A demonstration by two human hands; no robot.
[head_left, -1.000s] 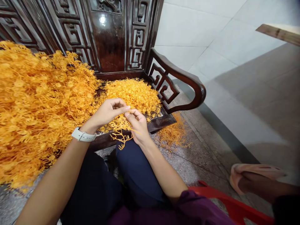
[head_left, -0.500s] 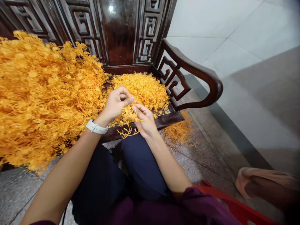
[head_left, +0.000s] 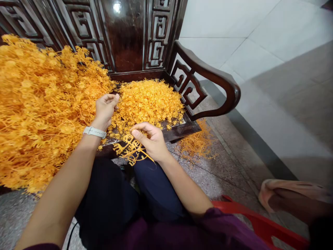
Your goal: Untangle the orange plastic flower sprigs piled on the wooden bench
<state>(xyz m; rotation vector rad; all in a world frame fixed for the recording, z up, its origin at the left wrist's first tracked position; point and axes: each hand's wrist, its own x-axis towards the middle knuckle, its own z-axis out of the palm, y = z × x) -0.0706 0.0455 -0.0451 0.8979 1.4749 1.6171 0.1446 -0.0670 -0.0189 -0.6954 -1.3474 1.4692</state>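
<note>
My right hand (head_left: 154,139) is closed in a pinch on an orange plastic sprig (head_left: 129,150) that hangs over my knee. My left hand (head_left: 105,108), with a white watch on its wrist, is out over the bench seat between the big heap of orange sprigs (head_left: 39,104) and a smaller pile of loose orange pieces (head_left: 149,100). Its fingers are curled against the thumb; whatever may be in them is too small to make out.
The piles lie on a dark carved wooden bench with a curved armrest (head_left: 209,74). More orange pieces (head_left: 195,142) are scattered on the speckled floor. A red plastic chair edge (head_left: 260,225) and another person's slippered foot (head_left: 286,192) are at lower right.
My hands have come apart: the left moved up and left toward the piles, while the right dropped toward my knee with the sprig.
</note>
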